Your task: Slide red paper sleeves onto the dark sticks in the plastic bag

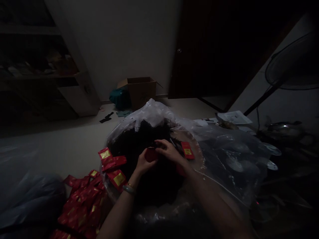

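Over a dark heap of loose, tea-like leaves (149,132) in a clear plastic liner (154,108), my left hand (144,162) is closed round a small red packet (151,154). Close to the packet's top is my right hand (167,149), its fingers curled together; whatever they pinch is too dark to make out. To the left, several red packets with gold labels (119,179) lie on the heap's rim. One more red packet (187,150) rests on the right rim, near a thin light-coloured tool (172,142) partly behind my right hand.
Many red packets (83,199) are piled at lower left. A clear plastic bag (234,156) spreads to the right, with papers (234,117) behind it. An open cardboard box (143,91) stands by the wall, and a fan (291,63) is at far right.
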The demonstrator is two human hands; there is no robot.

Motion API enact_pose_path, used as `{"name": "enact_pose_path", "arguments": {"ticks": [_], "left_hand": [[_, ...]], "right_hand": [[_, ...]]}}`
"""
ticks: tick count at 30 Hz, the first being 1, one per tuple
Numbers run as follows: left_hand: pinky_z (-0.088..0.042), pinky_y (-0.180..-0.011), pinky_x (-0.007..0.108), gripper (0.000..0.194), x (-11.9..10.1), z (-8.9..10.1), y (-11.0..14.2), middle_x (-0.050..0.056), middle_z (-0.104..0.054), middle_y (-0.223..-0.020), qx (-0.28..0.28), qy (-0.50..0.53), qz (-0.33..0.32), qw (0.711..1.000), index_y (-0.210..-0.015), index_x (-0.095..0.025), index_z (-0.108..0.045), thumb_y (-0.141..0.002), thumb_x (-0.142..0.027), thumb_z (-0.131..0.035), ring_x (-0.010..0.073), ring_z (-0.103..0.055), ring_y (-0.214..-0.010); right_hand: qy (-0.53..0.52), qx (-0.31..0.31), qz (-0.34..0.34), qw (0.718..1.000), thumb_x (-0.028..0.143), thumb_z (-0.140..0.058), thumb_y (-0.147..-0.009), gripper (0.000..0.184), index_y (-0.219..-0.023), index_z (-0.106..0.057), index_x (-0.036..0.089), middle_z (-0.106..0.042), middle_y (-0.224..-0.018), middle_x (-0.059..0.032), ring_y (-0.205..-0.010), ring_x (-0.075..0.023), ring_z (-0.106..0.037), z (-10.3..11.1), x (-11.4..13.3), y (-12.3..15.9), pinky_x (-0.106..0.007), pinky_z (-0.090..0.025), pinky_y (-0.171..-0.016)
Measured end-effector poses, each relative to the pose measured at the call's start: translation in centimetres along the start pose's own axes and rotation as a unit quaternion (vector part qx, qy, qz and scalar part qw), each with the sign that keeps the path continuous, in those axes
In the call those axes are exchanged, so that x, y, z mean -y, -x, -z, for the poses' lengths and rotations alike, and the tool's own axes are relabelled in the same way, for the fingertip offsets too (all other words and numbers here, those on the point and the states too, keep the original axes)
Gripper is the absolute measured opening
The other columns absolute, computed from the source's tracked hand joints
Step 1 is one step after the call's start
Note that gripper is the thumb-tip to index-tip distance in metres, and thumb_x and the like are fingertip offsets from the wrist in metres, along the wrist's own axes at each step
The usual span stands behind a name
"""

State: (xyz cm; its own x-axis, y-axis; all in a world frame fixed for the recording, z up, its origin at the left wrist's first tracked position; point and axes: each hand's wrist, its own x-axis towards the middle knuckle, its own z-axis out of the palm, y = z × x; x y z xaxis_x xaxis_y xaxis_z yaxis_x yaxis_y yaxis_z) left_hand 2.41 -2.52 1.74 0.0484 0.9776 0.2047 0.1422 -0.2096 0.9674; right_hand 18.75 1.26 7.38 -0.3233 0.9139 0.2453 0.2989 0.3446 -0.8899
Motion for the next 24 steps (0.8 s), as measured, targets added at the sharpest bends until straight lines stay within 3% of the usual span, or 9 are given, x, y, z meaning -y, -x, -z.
{"name": "enact_pose_path", "arguments": {"ticks": [4, 8, 11, 15, 19, 22, 24], "left_hand": [[-0.048, -0.073, 0.027, 0.041, 0.0, 0.2, -0.1, 0.004, -0.069, -0.087, -0.018, 0.030, 0.029, 0.999, -0.091, -0.015, -0.064, -0.061, -0.041, -0.075, 0.0179, -0.062, -0.078], [-0.043, -0.059, 0.024, 0.039, 0.1, 0.7, -0.4, 0.001, -0.064, -0.065, -0.033, 0.028, 0.046, 0.998, -0.070, -0.014, -0.067, -0.073, -0.053, -0.060, 0.0152, -0.057, -0.063], [-0.039, -0.054, 0.023, 0.042, 0.2, 0.8, -0.5, -0.001, -0.060, -0.056, -0.032, 0.030, 0.056, 0.997, -0.061, -0.013, -0.066, -0.073, -0.053, -0.060, 0.0134, -0.054, -0.056], [-0.043, -0.057, 0.023, 0.040, 0.1, 0.5, -0.4, 0.000, -0.066, -0.064, -0.010, 0.085, 0.102, 0.991, -0.072, -0.012, -0.069, -0.068, -0.052, -0.066, 0.0145, -0.059, -0.061], [-0.050, -0.062, 0.026, 0.054, -0.3, -0.1, -0.1, 0.004, -0.071, -0.078, 0.043, 0.152, 0.181, 0.971, -0.093, -0.012, -0.066, -0.050, -0.041, -0.083, 0.0169, -0.065, -0.066], [-0.052, -0.059, 0.029, 0.057, -0.5, -0.4, 0.0, 0.006, -0.072, -0.077, 0.043, 0.178, 0.223, 0.958, -0.089, -0.011, -0.064, -0.044, -0.038, -0.086, 0.0174, -0.066, -0.060], [-0.053, -0.058, 0.029, 0.056, -0.5, -0.3, 0.0, 0.008, -0.072, -0.079, 0.027, 0.191, 0.234, 0.953, -0.087, -0.011, -0.064, -0.044, -0.039, -0.087, 0.0178, -0.067, -0.059]], "right_hand": [[0.038, 0.014, -0.015, 0.999, 0.028, -0.068, -0.074, 0.013, -0.078, -0.072, 0.017, -0.068, -0.080, -0.0034, -0.074, -0.0149, -0.061, -1.8, -0.1, 0.6, -0.027, -0.047, -0.070], [0.026, 0.017, -0.057, 0.998, 0.029, -0.068, -0.072, 0.014, -0.074, -0.073, 0.017, -0.070, -0.074, -0.0034, -0.071, -0.0166, -0.063, -1.8, -0.5, 0.2, -0.027, -0.046, -0.068], [0.013, 0.018, -0.081, 0.996, 0.031, -0.070, -0.069, 0.016, -0.073, -0.073, 0.016, -0.071, -0.072, -0.0039, -0.070, -0.0176, -0.063, -1.4, -0.9, 0.1, -0.028, -0.046, -0.068], [-0.011, 0.014, -0.099, 0.995, 0.031, -0.069, -0.068, 0.018, -0.072, -0.073, 0.014, -0.071, -0.069, -0.0039, -0.067, -0.0177, -0.063, -1.8, -1.5, 0.1, -0.027, -0.045, -0.064], [-0.015, 0.026, -0.123, 0.992, 0.035, -0.065, -0.073, 0.022, -0.076, -0.073, 0.014, -0.071, -0.071, -0.0044, -0.066, -0.0183, -0.063, -2.2, -2.3, 0.0, -0.028, -0.046, -0.062], [0.078, -0.033, -0.099, 0.991, 0.035, -0.056, -0.082, 0.025, -0.091, -0.071, 0.017, -0.071, -0.090, -0.0073, -0.084, -0.0211, -0.063, -1.1, -3.7, 0.0, -0.033, -0.048, -0.076], [0.215, -0.117, -0.090, 0.965, 0.032, -0.055, -0.083, 0.031, -0.109, -0.065, 0.017, -0.065, -0.110, -0.0121, -0.101, -0.0251, -0.058, 0.0, -5.2, 0.4, -0.039, -0.044, -0.088]]}}
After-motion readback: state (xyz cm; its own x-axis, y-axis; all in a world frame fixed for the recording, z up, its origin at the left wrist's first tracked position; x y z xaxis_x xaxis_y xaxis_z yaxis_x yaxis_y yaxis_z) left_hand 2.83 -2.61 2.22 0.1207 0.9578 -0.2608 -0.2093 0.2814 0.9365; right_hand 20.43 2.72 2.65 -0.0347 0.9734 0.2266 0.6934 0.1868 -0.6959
